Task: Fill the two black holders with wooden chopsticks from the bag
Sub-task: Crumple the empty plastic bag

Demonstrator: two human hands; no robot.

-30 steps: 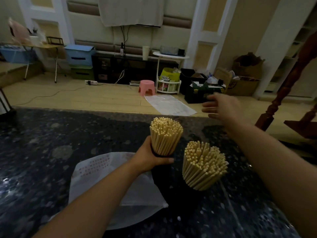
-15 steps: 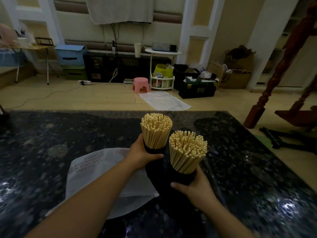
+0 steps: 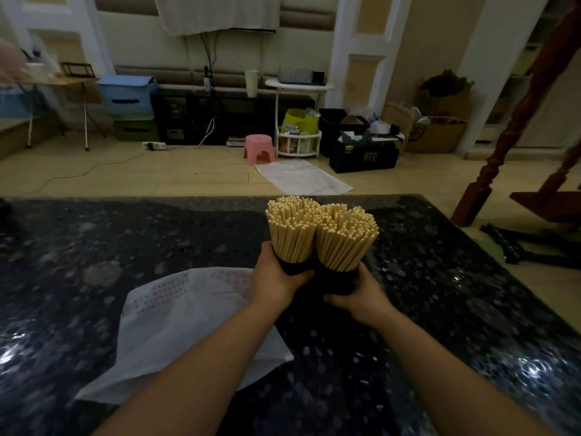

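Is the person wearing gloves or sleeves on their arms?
No. Both forearms are bare as far as the picture shows, with no sleeve in sight. The left hand and the right hand have no gloves, and no watch, bracelet or ring shows on the parts in view.

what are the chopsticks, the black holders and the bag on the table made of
Pale square-ended chopsticks: unfinished light wood or bamboo, matte, uniform straw colour. Black round holders: dark and matte, material unclear, mostly covered by the hands. Flat white bag: thin, slightly translucent plastic with creases and faint red print.
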